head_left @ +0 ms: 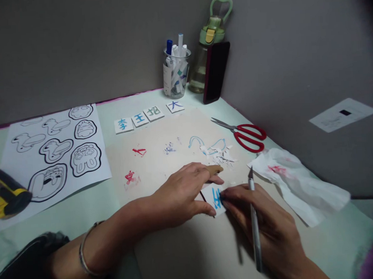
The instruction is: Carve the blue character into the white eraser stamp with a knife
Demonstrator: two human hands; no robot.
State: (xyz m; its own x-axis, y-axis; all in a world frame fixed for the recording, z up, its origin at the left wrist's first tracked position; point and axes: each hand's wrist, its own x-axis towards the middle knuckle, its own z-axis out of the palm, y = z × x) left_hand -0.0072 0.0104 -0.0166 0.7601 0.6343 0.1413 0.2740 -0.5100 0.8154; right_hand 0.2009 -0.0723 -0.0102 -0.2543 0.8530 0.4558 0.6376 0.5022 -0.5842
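My left hand [189, 185] reaches across the board, thumb and fingers on two sides of a small white tile [220, 210] with a blue character, holding it against the surface. The tile's left part is hidden under the hand. My right hand [265, 218] carries a craft knife [255, 231] between its fingers, blade pointing up and away from the tile. The thumb and fingertips of that hand are pinched together at the tile's right edge; whether they grip it I cannot tell. White shavings [221, 154] lie just beyond my hands.
Red-handled scissors [249, 137] and a crumpled, red-stained tissue [307, 183] lie at right. Several character tiles [154, 113] line the beige board [149, 149]. Behind are a pen jar [176, 75], green bottle [198, 68] and phone [217, 73]. A printed sheet [91, 177] and yellow-black tool [11, 194] are left.
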